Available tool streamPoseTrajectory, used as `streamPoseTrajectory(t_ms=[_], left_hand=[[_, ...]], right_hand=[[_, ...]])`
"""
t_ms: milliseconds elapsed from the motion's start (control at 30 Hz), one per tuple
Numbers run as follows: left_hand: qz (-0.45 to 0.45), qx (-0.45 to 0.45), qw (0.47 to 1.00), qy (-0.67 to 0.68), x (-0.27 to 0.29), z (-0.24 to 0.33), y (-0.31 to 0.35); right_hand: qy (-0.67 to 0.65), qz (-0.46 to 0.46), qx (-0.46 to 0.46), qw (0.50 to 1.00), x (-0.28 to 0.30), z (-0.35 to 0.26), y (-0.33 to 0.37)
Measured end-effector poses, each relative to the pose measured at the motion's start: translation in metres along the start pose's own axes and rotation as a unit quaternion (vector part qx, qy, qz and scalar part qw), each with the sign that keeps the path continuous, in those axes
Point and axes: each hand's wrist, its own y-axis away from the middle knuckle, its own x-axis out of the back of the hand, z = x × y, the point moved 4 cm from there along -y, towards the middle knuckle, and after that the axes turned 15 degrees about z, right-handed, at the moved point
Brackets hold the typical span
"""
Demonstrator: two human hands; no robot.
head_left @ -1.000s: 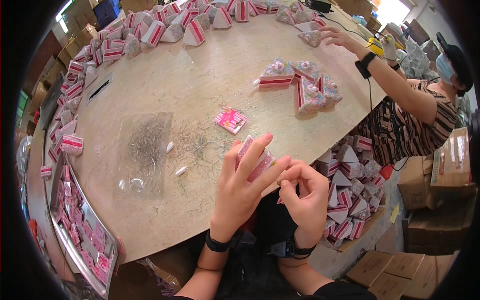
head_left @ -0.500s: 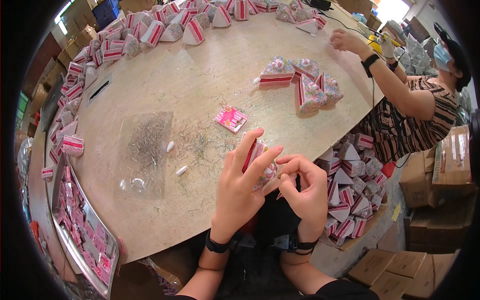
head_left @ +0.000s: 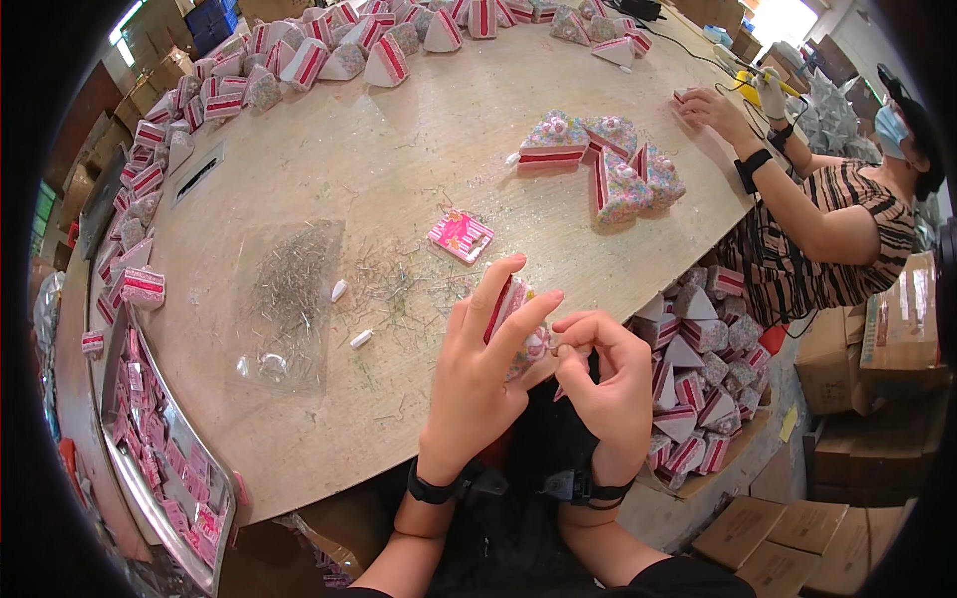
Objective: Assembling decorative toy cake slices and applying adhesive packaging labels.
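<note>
My left hand (head_left: 478,374) grips a small wedge-shaped cake-slice ornament (head_left: 515,309), pink, white and red, just over the near edge of the round wooden table (head_left: 399,179). My right hand (head_left: 603,384) is pinched against the ornament's right side, fingertips closed on something too small to make out. A flat pink square piece (head_left: 461,235) lies on the table just beyond my hands. Thin metal pins are scattered on a clear plastic sheet (head_left: 289,299) to the left.
A group of finished cake slices (head_left: 608,164) sits mid-table; many more line the far rim (head_left: 329,50). A metal tray (head_left: 150,448) of pink pieces stands at left. A box of slices (head_left: 698,379) is at right. A person in a striped top (head_left: 817,229) works at the far right.
My hands turned the ornament slightly and drew closer together. The other person's hand pulled back along the table's far edge.
</note>
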Motion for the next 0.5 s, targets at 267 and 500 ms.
streamPoseTrajectory(t_ms=[267, 500], left_hand=[[-0.007, -0.007, 0.999, -0.039, -0.003, -0.005, 0.001], [-0.005, -0.028, 0.996, -0.083, 0.000, -0.002, 0.000]], right_hand=[[0.174, 0.028, 0.218, 0.960, -0.013, -0.020, 0.006], [0.159, -0.018, 0.220, 0.962, -0.012, -0.012, -0.002]])
